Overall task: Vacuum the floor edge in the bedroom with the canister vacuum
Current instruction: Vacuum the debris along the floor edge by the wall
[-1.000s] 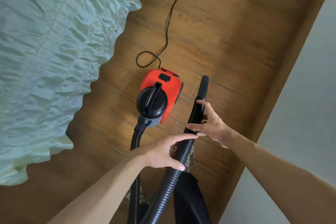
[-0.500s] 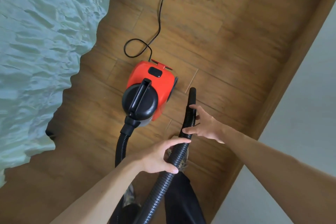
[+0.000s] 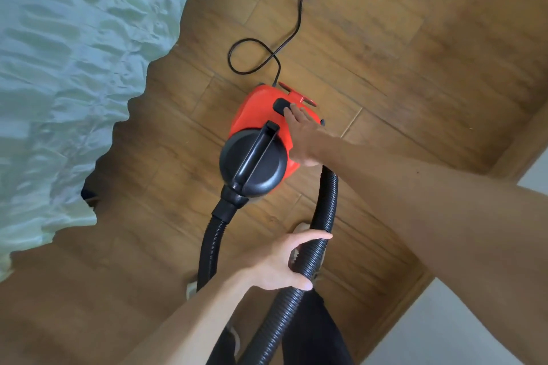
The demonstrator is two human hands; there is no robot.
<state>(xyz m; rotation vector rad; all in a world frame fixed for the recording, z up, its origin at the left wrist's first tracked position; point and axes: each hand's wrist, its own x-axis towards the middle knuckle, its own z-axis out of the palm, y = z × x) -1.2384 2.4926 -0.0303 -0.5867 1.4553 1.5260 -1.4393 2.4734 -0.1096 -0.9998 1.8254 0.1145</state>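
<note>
Two hands are seen over the canister vacuum, which stands on the wooden floor just beyond the left hand and beneath the right hand's fingers. The ribbed black hose is gripped by the left hand, with fingers and thumb curled round it. The hose's free end rises to just below the heel of the right hand, where it is hidden.

The right hand is laid on the red body with fingers straight and nothing held. The black switch is touched by a fingertip, though whether it is pressed cannot be told. The carry handle lies just left of the right hand, untouched. The power cord loops away beyond the right fingertips. A pale bedspread hangs well left of both hands, and the skirting board runs right of the right forearm.

The body is judged to be small, hard plastic, probably light enough to be lifted one-handed by the carry handle. The hose is judged flexible and springy. It would best be held near its stiffer end so the tip can be steered along the edge, since a grip further back would let the tip wander.
</note>
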